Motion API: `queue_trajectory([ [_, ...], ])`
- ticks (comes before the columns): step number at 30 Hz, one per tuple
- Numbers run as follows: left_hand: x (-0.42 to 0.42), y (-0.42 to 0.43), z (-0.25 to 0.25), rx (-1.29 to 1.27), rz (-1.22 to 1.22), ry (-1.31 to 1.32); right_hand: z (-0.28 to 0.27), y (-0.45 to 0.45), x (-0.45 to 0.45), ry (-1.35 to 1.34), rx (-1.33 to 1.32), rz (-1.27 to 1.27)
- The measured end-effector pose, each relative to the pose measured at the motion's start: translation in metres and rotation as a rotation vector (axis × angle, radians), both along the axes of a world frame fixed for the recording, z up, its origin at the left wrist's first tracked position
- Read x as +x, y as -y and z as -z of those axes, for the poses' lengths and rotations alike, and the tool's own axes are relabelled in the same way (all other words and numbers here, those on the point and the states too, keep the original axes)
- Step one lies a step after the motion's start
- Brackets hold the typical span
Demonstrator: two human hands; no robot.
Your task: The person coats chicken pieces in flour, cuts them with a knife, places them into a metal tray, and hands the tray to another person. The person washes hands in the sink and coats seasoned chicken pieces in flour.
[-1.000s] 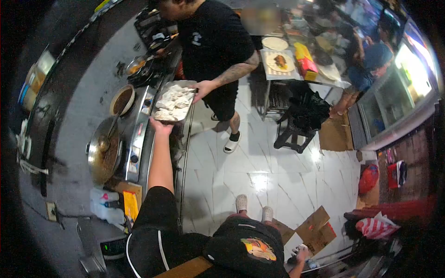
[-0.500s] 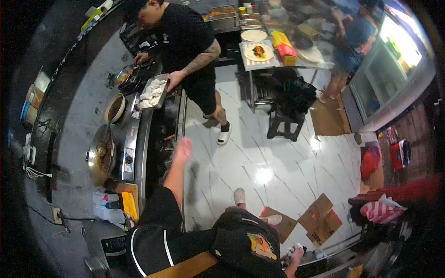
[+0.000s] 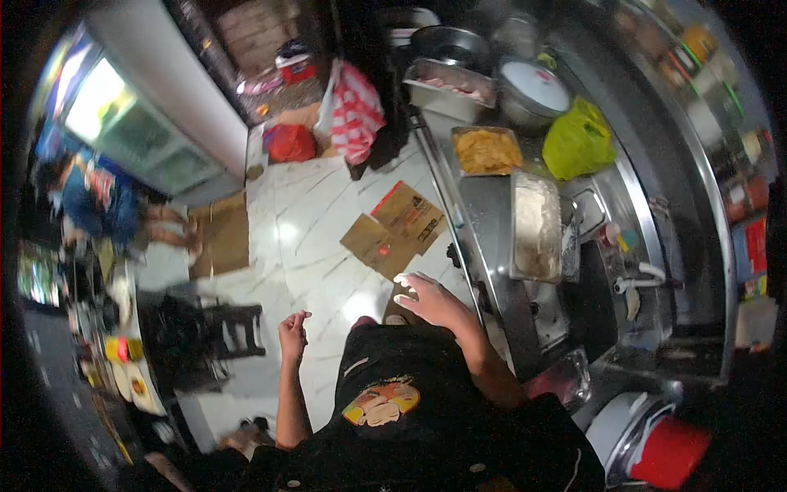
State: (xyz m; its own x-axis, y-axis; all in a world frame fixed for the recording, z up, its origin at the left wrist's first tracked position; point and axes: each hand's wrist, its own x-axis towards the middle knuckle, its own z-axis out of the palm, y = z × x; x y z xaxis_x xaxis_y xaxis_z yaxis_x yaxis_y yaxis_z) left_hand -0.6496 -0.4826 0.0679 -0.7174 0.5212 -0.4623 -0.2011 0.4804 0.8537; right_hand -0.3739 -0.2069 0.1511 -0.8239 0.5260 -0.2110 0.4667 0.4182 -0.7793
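My left hand (image 3: 293,334) is low over the white tiled floor (image 3: 316,221), its fingers curled in; whether anything is inside cannot be made out. To the right, my right hand (image 3: 422,299) has its fingers apart, holds nothing and has white powder on the fingertips. Beyond it on the steel counter (image 3: 485,215) sits a long metal tray of white powder (image 3: 537,221). Above that tray lies a shallow tray of yellowish food (image 3: 487,151), beside a green plastic bag (image 3: 579,139).
A metal pan of pale meat (image 3: 451,84) and a lidded pot (image 3: 533,88) stand at the counter's far end. Flattened cardboard (image 3: 396,227) lies on the floor. At left, a person (image 3: 98,201) is near a glass-door fridge (image 3: 135,123); a black stool (image 3: 238,330) stands lower.
The view has swung right, from the stove to the steel counter. Earlier my left hand let go of the tray of white-coated pieces to a co-worker; both are now out of view.
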Motion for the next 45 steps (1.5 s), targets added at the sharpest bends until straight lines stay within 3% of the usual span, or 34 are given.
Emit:
queue_trajectory([
  [2, -0.012, -0.075, -0.053, 0.022, 0.067, -0.068, -0.048, -0.030, 0.012, -0.014, -0.087, 0.071],
  [4, -0.026, -0.145, -0.076, 0.030, 0.145, -0.122, -0.078, -0.056, 0.031, -0.045, -0.097, 0.169],
  [9, -0.036, -0.324, -0.090, 0.071, 0.397, -0.160, -0.082, -0.117, 0.083, -0.066, -0.194, 0.461],
  [11, -0.035, -0.396, -0.089, 0.061, 0.574, -0.053, -0.048, -0.133, 0.111, -0.083, -0.042, 0.565],
  [13, -0.036, -0.473, -0.068, 0.090, 0.652, 0.428, -0.036, -0.144, 0.128, -0.323, -0.443, 0.843],
  [16, -0.013, -0.576, -0.070, 0.126, 0.702, 1.094, -0.053, -0.160, 0.155, -0.134, -0.006, 0.909],
  [19, 0.034, -0.661, -0.080, 0.183, 0.834, 1.350, -0.112, -0.173, 0.144, -0.047, -0.140, 1.189],
  [21, 0.066, -0.705, -0.073, 0.108, 1.034, 1.200, -0.109, -0.162, 0.151, -0.033, -0.005, 1.300],
  [22, 0.077, -0.728, -0.046, 0.077, 1.251, 0.944, -0.108, -0.154, 0.152, -0.010, 0.015, 1.385],
  [23, 0.094, -0.747, -0.010, 0.058, 1.382, 0.494, -0.107, -0.143, 0.155, 0.016, 0.034, 1.472],
  [25, 0.126, -0.758, -0.040, 0.083, 1.632, -0.926, -0.084, -0.117, 0.161, 0.052, 0.042, 1.624],
  [27, 0.143, -0.799, 0.013, 0.224, 1.637, -1.106, -0.075, -0.107, 0.164, 0.073, 0.010, 1.762],
  [29, 0.160, -0.833, 0.045, 0.201, 1.645, -1.195, -0.091, -0.121, 0.158, 0.216, -0.115, 1.785],
  [30, 0.169, -0.837, 0.017, 0.094, 1.653, -1.190, -0.061, -0.124, 0.165, -0.119, -0.124, 1.880],
  [31, 0.173, -0.835, 0.002, -0.023, 1.657, -1.183, -0.050, -0.136, 0.168, -0.079, -0.019, 1.794],
  [33, 0.156, -0.835, 0.005, 0.360, 1.551, -1.205, -0.028, -0.160, 0.172, -0.001, 0.200, 1.626],
  [34, 0.145, -0.832, 0.012, 0.521, 1.519, -1.141, -0.041, -0.188, 0.170, -0.136, 0.130, 1.576],
  [35, 0.132, -0.827, 0.015, 0.674, 1.488, -1.072, -0.038, -0.209, 0.174, -0.092, 0.128, 1.548],
  [37, 0.102, -0.811, 0.007, 0.535, 1.483, -0.989, -0.031, -0.241, 0.175, 0.003, 0.125, 1.492],
  [40, 0.059, -0.782, -0.020, 0.319, 1.435, -0.709, -0.094, -0.283, 0.153, 0.078, 0.143, 1.502],
  [42, 0.021, -0.779, -0.001, 0.057, 1.401, -0.773, -0.128, -0.284, 0.162, 0.094, 0.147, 1.422],
  [43, 0.001, -0.775, 0.008, 0.072, 1.423, -0.797, -0.146, -0.280, 0.169, 0.093, 0.144, 1.364],
  [45, -0.032, -0.771, 0.026, 0.104, 1.487, -0.847, -0.211, -0.258, 0.170, 0.023, 0.363, 1.496],
])
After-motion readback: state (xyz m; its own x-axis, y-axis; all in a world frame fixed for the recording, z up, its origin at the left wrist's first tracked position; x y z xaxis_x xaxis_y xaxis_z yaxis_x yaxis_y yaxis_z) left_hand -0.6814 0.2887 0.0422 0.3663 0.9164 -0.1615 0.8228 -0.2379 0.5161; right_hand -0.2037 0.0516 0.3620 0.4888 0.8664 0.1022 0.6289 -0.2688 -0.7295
